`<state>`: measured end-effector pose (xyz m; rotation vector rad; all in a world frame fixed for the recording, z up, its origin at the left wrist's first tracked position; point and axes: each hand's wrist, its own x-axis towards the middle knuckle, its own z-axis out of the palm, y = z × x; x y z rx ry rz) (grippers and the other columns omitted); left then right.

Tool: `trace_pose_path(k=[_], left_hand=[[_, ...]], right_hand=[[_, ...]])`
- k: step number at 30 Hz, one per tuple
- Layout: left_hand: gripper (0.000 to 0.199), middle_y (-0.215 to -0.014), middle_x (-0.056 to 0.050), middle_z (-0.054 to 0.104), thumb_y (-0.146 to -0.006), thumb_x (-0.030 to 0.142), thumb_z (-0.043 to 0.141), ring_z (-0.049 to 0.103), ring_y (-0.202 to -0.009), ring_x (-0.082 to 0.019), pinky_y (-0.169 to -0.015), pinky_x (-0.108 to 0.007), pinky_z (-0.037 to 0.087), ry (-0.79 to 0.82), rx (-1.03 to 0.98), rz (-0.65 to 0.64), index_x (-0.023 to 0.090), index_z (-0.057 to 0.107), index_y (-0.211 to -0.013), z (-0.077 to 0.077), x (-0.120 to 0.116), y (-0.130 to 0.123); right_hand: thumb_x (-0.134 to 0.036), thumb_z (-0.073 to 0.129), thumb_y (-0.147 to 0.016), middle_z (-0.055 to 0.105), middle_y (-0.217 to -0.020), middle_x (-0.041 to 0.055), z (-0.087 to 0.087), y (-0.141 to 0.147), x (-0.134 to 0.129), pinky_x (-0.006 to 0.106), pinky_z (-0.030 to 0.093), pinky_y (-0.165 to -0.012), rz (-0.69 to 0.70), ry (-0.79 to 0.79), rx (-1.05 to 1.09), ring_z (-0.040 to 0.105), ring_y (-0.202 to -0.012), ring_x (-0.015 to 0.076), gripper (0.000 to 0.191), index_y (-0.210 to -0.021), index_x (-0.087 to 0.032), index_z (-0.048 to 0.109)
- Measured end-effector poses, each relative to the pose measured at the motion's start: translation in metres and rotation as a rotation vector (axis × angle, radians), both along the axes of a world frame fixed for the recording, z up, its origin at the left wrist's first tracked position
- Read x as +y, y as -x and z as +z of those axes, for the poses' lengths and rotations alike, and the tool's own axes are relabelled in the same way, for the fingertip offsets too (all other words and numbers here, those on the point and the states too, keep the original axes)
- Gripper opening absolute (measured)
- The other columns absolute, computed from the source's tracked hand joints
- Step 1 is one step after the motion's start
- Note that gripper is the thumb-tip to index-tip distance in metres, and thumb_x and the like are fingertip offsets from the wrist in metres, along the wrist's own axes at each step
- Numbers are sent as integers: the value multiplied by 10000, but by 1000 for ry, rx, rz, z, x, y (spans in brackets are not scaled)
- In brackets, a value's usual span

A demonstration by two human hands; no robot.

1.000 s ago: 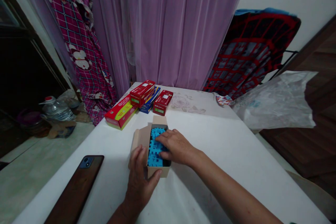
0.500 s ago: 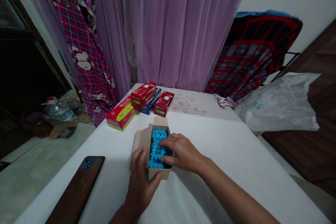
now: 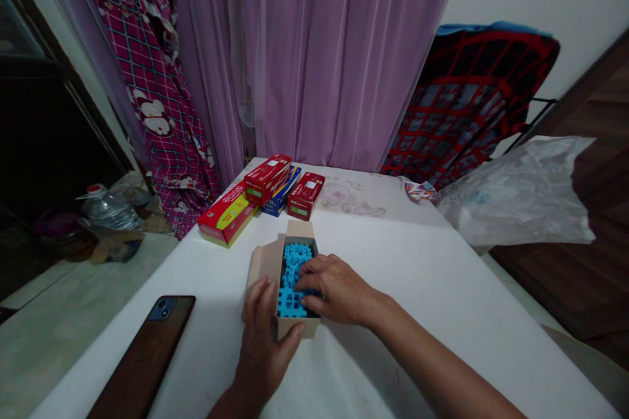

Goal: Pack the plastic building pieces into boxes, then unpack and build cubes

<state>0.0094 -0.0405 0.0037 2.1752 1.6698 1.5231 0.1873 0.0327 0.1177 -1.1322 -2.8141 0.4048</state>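
Observation:
An open cardboard box (image 3: 297, 328) stands on the table, its flaps folded out to the far side and the left. Blue plastic interlocking blocks (image 3: 297, 254) fill much of it. My left hand (image 3: 263, 330) grips the near left corner of the box, thumb at the front wall and fingers on the left flap. From the right, my right hand (image 3: 337, 288) reaches over the rim with bent fingers on a blue block with square holes (image 3: 291, 303). Its fingertips are partly hidden among the blocks.
Behind the box lie a red and yellow box (image 3: 228, 216), a blue box (image 3: 280, 196) and two red boxes (image 3: 268, 178). A phone (image 3: 147, 353) rests at the left. A plastic bag (image 3: 515, 193) hangs by the right table edge.
The block with square holes has shifted toward me and slightly left inside the box, with my right fingers drawn in more. My left hand stays on the box.

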Motion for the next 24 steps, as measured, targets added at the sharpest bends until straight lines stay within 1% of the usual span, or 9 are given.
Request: trace_pose_path(k=[3, 6, 11, 13, 15, 18, 19, 21, 24], left_hand=[[717, -1401, -174, 429, -856, 274, 620, 447, -1322, -314, -994, -512, 499, 3, 8, 4, 239, 266, -1478, 0, 0, 0], [709, -1400, -178, 430, -859, 287, 618, 445, -1323, -313, -991, -508, 502, -8, 16, 2, 230, 270, -1474, 1, 1, 0], [703, -1400, -186, 431, -859, 289, 619, 458, -1313, -310, -989, -509, 506, -25, 26, 11, 211, 281, -1471, -1, 1, 0], [715, -1401, -183, 435, -858, 289, 621, 463, -1313, -313, -989, -516, 506, -31, 26, 16, 221, 271, -1478, -2, 1, 1], [718, -1397, -174, 441, -858, 288, 624, 468, -1315, -314, -992, -517, 506, -47, 29, 18, 236, 269, -1479, -1, 2, 1], [651, -1370, -164, 461, -867, 270, 613, 495, -1296, -308, -980, -504, 520, -86, 72, 4, 242, 322, -1448, 0, 3, 2], [612, -1371, -160, 460, -871, 257, 604, 507, -1286, -303, -972, -495, 528, -94, 87, -2, 244, 351, -1428, 0, 4, 3], [526, -1391, -151, 438, -876, 232, 585, 528, -1270, -291, -956, -478, 544, -98, 118, -19, 254, 418, -1374, 0, 4, 5], [440, -1423, -133, 411, -864, 220, 584, 530, -1272, -285, -948, -460, 556, -96, 188, -60, 264, 493, -1292, -1, 2, 10]], right_hand=[[-300, 630, -877, 690, -1102, 36, 0, 4, 0, 345, 421, -841, 34, 1, -18, 616, -994, 208, 216, -1062, -288, 741], [-284, 613, -889, 689, -1087, 35, 2, 4, -1, 336, 415, -843, 21, -8, 21, 614, -993, 198, 200, -1037, -284, 748], [-225, 653, -837, 695, -1028, 18, -2, -3, -5, 339, 416, -858, 37, -11, 64, 614, -969, 192, 124, -844, -272, 767], [-226, 646, -840, 703, -1009, 23, -3, -10, 0, 332, 430, -863, 18, -22, 148, 619, -957, 185, 128, -850, -266, 767], [-232, 591, -882, 714, -980, 39, -2, -18, 13, 314, 449, -868, -92, -61, 287, 627, -941, 173, 175, -918, -241, 762], [-236, 524, -911, 729, -992, 67, -5, -27, 46, 312, 478, -855, -353, -105, 392, 642, -926, 180, 235, -978, -200, 747], [-256, 527, -909, 732, -1031, 72, -7, -27, 58, 320, 488, -841, -429, -79, 389, 648, -917, 187, 244, -1016, -202, 739], [-283, 517, -917, 735, -1077, 69, -15, -22, 79, 333, 501, -846, -526, 48, 448, 655, -936, 195, 272, -1084, -210, 719], [-293, 465, -945, 752, -986, 44, -29, -8, 96, 300, 532, -766, -560, 204, 547, 677, -874, 173, 297, -1078, -198, 712]])
